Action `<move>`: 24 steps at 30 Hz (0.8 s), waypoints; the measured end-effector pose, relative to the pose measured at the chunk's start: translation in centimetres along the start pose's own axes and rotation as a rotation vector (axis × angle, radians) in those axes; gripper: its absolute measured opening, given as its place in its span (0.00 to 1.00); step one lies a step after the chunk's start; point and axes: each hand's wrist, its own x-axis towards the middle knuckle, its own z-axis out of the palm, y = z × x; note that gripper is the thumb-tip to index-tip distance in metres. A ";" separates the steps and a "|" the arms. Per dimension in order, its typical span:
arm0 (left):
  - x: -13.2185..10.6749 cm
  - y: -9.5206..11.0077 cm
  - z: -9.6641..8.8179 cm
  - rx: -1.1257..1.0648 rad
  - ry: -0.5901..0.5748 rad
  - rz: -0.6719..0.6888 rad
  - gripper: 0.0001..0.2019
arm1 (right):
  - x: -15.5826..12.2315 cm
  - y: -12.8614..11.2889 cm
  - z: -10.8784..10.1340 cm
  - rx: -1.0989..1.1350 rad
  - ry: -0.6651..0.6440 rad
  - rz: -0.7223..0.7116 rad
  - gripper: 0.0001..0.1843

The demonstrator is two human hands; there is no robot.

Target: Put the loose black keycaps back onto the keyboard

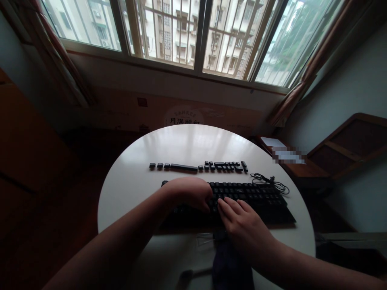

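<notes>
A black keyboard [256, 197] lies across a round white table [130, 181]. My left hand [189, 193] rests over its left half, wrist bent and fingers curled down onto the keys; what they hold, if anything, is hidden. My right hand [242, 221] lies on the keyboard's middle with fingers stretched toward the left hand, holding nothing I can see. Behind the keyboard a row of loose black keycaps [199, 166], including a long space bar, is laid out on the table.
The keyboard's coiled cable [269, 181] lies at its right rear corner. A dark purple object [229, 266] and a wire tool [205, 240] sit at the table's near edge. A wooden frame [347, 149] leans at right; a window is behind.
</notes>
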 end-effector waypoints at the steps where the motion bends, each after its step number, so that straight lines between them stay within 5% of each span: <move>1: -0.1 0.0 0.0 0.002 -0.002 -0.004 0.10 | 0.1 0.4 -0.4 0.044 -0.021 0.002 0.25; 9: -0.2 -0.2 0.5 -0.010 0.037 -0.042 0.17 | 4.6 6.9 -3.8 0.264 -0.054 0.156 0.18; 16: -0.2 -0.2 1.0 -0.010 0.077 -0.052 0.14 | 12.4 12.7 -0.1 0.290 -0.140 0.294 0.12; 24: -0.3 -0.4 1.3 -0.001 0.051 -0.019 0.14 | 17.5 13.7 4.0 0.335 -0.319 0.277 0.12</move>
